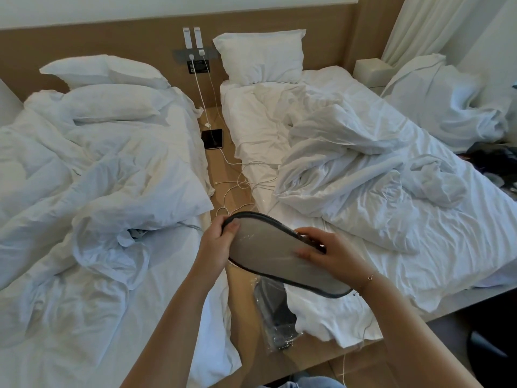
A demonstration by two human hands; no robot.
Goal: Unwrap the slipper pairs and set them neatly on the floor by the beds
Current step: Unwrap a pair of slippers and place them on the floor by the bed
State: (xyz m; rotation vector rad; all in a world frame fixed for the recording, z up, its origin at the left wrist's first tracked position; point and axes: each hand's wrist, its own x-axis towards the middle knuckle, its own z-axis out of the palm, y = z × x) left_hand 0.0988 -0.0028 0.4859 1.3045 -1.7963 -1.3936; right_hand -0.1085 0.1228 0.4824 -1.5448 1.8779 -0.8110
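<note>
The person is holding a flat grey slipper pair [282, 254], still under clear plastic film, above the gap between two unmade beds. Its long axis is running on a diagonal from about ten o'clock, where one rounded end is pointing toward the left bed [84, 191], down to about four o'clock, where the other rounded end is hanging over the edge of the right bed [391, 177]; the pale sole face is turned up toward the camera, and a dark trim is edging it. The left hand [216, 242] is closing around the ten o'clock end, thumb on the upper face and fingers curled behind the rim. The right hand [327, 254] is pinching the far long edge near the middle, thumb lying on the film and fingers hooked over the trim. Directly below, at six o'clock from the held pair, a second wrapped slipper pack [277, 315] is lying on the wooden ledge [240, 303] between the mattresses, its long axis running roughly twelve to six o'clock. White charging cables [237, 180] are trailing along the same ledge at twelve o'clock, near a dark tablet [212, 139].
</note>
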